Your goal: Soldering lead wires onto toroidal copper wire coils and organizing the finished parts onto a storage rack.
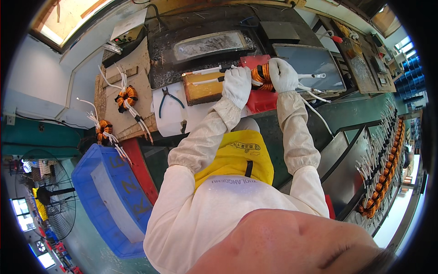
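Both my hands wear white gloves. My left hand [237, 86] is closed around white leads beside a copper-wound ring coil [261, 75]; the leads stick out to the left, one ending in a metal lug. My right hand [283, 76] is closed on the coil's right side, its fingertips partly hidden. More white leads [310, 76] with metal lugs stretch out to the right past this hand. Beneath the coil lies a red sheet or tray [263, 101]. A yellow-brown block [203, 90] sits just left of my left hand, under the leads.
Cutting pliers [166, 97] lie on white paper [175, 118]. Beyond is a rectangular metal pot [210, 45] with a grey surface. Further coils [126, 97] rest at the left, above a blue crate [112, 196]. A long row of coils [381, 182] stands at the right.
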The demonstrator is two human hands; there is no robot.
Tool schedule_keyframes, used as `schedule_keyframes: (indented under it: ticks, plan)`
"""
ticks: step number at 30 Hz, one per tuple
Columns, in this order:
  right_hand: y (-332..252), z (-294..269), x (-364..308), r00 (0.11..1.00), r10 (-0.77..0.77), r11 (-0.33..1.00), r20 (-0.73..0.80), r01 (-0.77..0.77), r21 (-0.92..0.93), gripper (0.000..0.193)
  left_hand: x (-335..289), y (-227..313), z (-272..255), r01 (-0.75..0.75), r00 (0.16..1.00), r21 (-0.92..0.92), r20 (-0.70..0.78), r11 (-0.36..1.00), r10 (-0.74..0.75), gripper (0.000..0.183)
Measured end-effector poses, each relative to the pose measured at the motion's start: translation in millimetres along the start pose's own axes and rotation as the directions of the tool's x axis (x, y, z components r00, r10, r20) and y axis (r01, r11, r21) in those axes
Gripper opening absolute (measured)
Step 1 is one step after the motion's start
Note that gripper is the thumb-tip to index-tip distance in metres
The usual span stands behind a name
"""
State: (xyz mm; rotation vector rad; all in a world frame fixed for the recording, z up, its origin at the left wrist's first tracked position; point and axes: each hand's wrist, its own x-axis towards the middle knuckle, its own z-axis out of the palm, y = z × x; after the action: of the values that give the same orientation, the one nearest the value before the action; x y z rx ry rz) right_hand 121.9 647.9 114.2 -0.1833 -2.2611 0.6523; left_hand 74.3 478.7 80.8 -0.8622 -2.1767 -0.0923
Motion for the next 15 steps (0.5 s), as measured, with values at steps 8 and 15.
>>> schedule_keyframes:
  ticks: [8,15]
  plan:
    - [-1.7,0.2,-0.6,1.0,0.0,1.0,-0.009,0.0,0.001,0.028,-5.8,-13.5,-5.8,0.001,1.0,-0.1,-0.024,0.995,-0.004,0.03]
    - [-1.5,1.1,-1.0,1.0,0.001,1.0,-0.022,-0.001,-0.001,0.028,-9.7,-11.6,-6.6,0.002,1.0,-0.041,-0.003,0.999,-0.002,0.028]
